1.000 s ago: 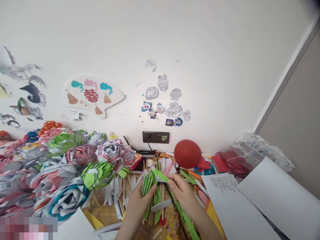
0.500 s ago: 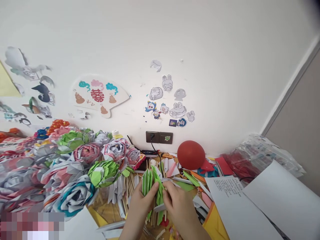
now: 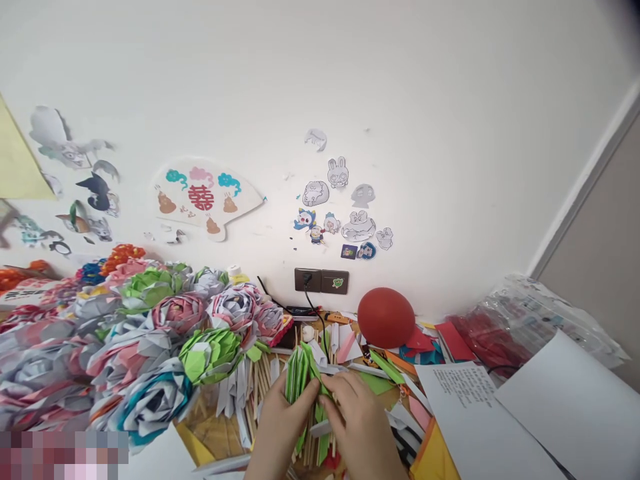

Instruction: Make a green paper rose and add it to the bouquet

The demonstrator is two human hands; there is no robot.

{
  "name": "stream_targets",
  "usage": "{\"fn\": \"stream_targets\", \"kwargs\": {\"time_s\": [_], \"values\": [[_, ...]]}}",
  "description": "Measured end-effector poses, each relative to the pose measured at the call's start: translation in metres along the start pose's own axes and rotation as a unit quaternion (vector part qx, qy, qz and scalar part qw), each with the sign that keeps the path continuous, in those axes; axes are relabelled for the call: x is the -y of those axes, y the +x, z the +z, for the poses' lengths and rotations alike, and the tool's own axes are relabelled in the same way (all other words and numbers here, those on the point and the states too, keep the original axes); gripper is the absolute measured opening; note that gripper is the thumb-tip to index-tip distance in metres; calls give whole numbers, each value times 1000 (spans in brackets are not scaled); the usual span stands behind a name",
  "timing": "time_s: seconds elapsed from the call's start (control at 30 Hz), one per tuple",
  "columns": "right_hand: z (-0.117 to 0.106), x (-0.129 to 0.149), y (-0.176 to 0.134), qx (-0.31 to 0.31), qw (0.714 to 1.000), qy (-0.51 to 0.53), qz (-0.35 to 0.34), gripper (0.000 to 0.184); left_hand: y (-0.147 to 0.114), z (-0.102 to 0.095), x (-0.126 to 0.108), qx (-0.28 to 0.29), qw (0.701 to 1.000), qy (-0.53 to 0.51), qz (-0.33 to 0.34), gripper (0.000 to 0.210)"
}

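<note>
A bundle of folded green paper strips [image 3: 297, 375] stands upright in my left hand [image 3: 284, 421], its thumb pressed against the near side. My right hand [image 3: 356, 417] pinches the right edge of a green folded piece beside the bundle, its thumb and fingertips close to my left thumb. Below and between the hands, wooden sticks [image 3: 311, 453] and more green and white strips show in part. The fingertips behind the paper are hidden.
Many folded paper flowers [image 3: 210, 353] crowd the left side. A red balloon [image 3: 386, 317] rests against the wall behind my right hand. Printed sheets [image 3: 457, 400] lie at the right. A black cable [image 3: 320, 317] hangs from the wall socket [image 3: 321, 281].
The view has tilted slightly, so the scene sits a little lower and to the right. My right fingertips have moved closer to my left thumb along the green paper.
</note>
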State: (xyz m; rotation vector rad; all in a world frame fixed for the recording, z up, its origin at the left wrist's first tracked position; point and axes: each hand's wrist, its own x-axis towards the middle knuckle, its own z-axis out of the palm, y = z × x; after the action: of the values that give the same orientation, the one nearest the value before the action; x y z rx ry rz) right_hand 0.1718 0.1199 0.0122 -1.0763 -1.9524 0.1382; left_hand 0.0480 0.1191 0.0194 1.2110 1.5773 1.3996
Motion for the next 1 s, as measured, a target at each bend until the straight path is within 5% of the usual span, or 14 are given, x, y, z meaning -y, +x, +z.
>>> {"fn": "stream_targets", "kwargs": {"time_s": [0.3,0.63,1.0], "values": [[-11,0,4,36,986,117,110,23,1,-6,-5,5,1000,-4,-7,40],[-11,7,3,-27,996,-80,-37,26,-3,2,-6,-1,998,41,49,35],[-7,3,1,3,996,-89,-6,32,-11,9,3,4,993,103,52,32]]}}
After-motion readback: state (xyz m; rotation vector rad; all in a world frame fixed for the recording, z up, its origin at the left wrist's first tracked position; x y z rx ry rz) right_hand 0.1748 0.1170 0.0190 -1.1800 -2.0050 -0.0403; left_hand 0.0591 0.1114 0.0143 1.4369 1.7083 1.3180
